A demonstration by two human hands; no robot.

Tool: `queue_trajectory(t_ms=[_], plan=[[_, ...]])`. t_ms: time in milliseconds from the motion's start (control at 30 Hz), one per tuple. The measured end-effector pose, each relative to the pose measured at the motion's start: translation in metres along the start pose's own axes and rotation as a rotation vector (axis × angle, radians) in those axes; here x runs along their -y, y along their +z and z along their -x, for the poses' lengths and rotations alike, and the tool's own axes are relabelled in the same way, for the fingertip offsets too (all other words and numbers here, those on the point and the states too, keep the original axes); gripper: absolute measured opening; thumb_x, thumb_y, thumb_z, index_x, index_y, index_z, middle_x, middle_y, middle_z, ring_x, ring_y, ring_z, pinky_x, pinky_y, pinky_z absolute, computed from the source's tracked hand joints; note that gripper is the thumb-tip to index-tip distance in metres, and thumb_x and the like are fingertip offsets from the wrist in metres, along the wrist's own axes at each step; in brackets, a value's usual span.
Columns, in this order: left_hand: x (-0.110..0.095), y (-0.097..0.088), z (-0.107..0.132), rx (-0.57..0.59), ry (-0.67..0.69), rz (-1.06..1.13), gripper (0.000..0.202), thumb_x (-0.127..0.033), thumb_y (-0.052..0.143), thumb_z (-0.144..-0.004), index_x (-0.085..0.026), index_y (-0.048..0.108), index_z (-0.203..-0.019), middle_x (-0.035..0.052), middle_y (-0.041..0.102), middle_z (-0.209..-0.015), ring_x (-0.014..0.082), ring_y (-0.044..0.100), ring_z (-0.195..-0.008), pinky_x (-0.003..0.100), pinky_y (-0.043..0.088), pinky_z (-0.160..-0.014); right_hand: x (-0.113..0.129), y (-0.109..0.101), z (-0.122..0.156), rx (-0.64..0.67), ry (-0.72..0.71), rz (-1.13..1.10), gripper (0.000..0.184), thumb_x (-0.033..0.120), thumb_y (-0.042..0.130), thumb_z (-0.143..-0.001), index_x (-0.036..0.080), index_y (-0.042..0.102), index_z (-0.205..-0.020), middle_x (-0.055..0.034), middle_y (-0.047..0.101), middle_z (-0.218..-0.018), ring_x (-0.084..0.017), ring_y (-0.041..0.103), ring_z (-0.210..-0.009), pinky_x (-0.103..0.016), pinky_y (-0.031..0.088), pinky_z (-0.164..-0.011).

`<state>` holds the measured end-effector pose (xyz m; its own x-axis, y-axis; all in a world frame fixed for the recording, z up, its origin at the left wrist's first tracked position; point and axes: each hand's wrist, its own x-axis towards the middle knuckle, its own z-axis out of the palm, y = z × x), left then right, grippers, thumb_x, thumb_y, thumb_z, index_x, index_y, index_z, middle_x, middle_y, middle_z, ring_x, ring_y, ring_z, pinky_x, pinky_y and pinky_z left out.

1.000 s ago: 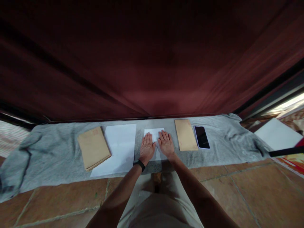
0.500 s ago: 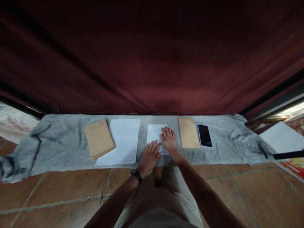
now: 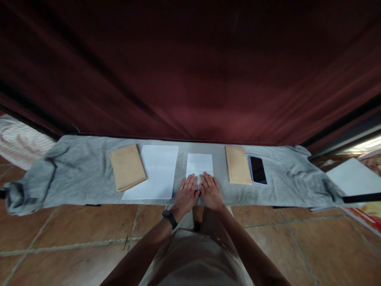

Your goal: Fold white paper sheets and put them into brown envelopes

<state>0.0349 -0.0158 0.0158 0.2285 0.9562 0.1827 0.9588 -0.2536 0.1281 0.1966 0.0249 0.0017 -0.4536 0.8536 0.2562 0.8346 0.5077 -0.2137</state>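
A small folded-looking sheet of white paper (image 3: 200, 163) lies on the grey cloth (image 3: 220, 167) in front of me. Flat on its near left part rests my left hand (image 3: 187, 194), fingers stretched out, a dark watch on the wrist. My right hand (image 3: 210, 191) lies flat on the near right part, fingers also extended. The two thumbs are close together, and the hands cover the paper's near edge. Neither hand grips anything. To the right is a single-looking brown envelope (image 3: 238, 165); to the left, larger white sheets (image 3: 160, 171) lie partly under a stack of brown envelopes (image 3: 127, 167).
A phone (image 3: 258, 170) with a light purple edge lies right of the envelope. A dark red curtain (image 3: 190, 99) hangs along the cloth's far side. Tiled floor (image 3: 89, 234) shows below the near edge. A white panel (image 3: 354, 178) stands at the far right.
My right hand has moved nearer along the paper, from its upper right part to its near edge beside my left hand. My left hand stays flat near the lower left. The view has shifted slightly.
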Motion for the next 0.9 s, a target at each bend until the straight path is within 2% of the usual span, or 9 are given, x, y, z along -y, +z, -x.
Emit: queue_trajectory(t_ms=[167,333,433,533,633,733,900], plan=[[0.003,0.000,0.012,-0.022,-0.051,-0.005,0.061,-0.040,0.038,-0.102,-0.009,0.035,-0.155,0.0155,0.036,-0.162,0.0255,0.026,-0.154,0.047,0.025,-0.126,-0.015,-0.005,0.014,-0.036,0.038,0.031,0.051,0.034,0.037,-0.106,0.016,0.043,-0.153,-0.0122,0.044,-0.157,-0.026,0.043,-0.144,-0.047,0.029,-0.120],[0.003,-0.003,0.018,-0.018,-0.090,-0.018,0.063,-0.042,0.037,-0.103,-0.006,0.034,-0.155,0.0167,0.036,-0.162,0.0261,0.025,-0.154,0.048,0.025,-0.126,-0.016,-0.006,0.019,-0.040,0.055,0.052,0.052,0.036,0.035,-0.107,0.014,0.041,-0.154,-0.0113,0.044,-0.158,-0.027,0.043,-0.144,-0.048,0.027,-0.120],[-0.007,-0.004,0.017,-0.022,-0.080,-0.011,0.059,-0.036,0.036,-0.103,-0.008,0.034,-0.155,0.0156,0.034,-0.163,0.0256,0.024,-0.154,0.049,0.024,-0.127,-0.016,-0.006,0.020,-0.044,0.052,0.041,0.053,0.036,0.035,-0.107,0.015,0.041,-0.155,-0.0112,0.044,-0.158,-0.027,0.042,-0.145,-0.048,0.027,-0.120],[-0.024,-0.004,0.015,-0.002,0.011,0.032,0.055,-0.031,0.036,-0.103,-0.014,0.037,-0.155,0.0106,0.036,-0.163,0.0234,0.026,-0.154,0.048,0.023,-0.127,-0.016,-0.006,0.019,-0.048,0.060,0.029,0.053,0.036,0.037,-0.107,0.016,0.040,-0.155,-0.0109,0.043,-0.158,-0.027,0.042,-0.145,-0.048,0.026,-0.120],[-0.034,-0.003,0.015,0.016,0.030,0.055,0.054,-0.032,0.035,-0.103,-0.013,0.040,-0.153,0.0108,0.040,-0.161,0.0237,0.028,-0.153,0.048,0.024,-0.127,-0.015,-0.007,0.019,-0.039,0.070,0.024,0.052,0.036,0.036,-0.107,0.016,0.041,-0.154,-0.0099,0.042,-0.159,-0.027,0.042,-0.145,-0.047,0.025,-0.121],[-0.031,-0.003,0.019,0.022,0.013,0.047,0.056,-0.035,0.035,-0.103,-0.013,0.037,-0.155,0.0118,0.039,-0.161,0.0234,0.028,-0.153,0.047,0.025,-0.127,-0.015,-0.009,0.019,-0.033,0.076,0.018,0.052,0.036,0.037,-0.106,0.016,0.041,-0.155,-0.0095,0.043,-0.158,-0.027,0.043,-0.145,-0.047,0.025,-0.121],[-0.016,-0.006,0.029,0.013,-0.031,0.001,0.062,-0.039,0.037,-0.103,-0.008,0.032,-0.157,0.0153,0.035,-0.163,0.0241,0.025,-0.154,0.046,0.027,-0.126,-0.014,-0.009,0.020,-0.045,0.077,0.015,0.053,0.038,0.037,-0.106,0.017,0.041,-0.155,-0.0102,0.043,-0.158,-0.028,0.044,-0.144,-0.048,0.026,-0.121]])
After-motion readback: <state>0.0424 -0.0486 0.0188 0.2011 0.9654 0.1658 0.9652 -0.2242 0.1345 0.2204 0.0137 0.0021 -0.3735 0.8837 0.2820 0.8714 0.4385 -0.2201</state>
